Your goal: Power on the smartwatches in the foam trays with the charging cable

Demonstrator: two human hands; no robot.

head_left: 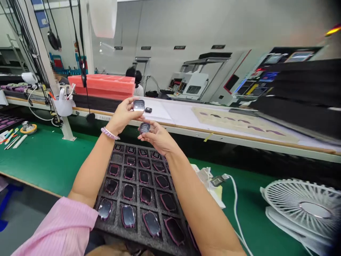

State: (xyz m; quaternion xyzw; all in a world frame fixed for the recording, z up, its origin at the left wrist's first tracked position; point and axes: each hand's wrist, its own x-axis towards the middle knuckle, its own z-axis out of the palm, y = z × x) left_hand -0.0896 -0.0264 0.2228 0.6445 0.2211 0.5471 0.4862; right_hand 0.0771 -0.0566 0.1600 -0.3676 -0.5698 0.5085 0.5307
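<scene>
My left hand pinches a small square watch-like piece with a shiny pale face, held up near the shelf edge. Just below and to its right, my right hand grips a second square piece, dark with small light print. The two pieces are apart. Under my forearms lies a black foam tray whose compartments hold several dark-faced square pieces with purple-red frames. A small black item rests on the white shelf beyond my left fingertips.
A raised shelf crosses behind the tray, bearing red foam, a pen cup and a beige sheet. A white fan and a cable lie right. Tape and tools lie left.
</scene>
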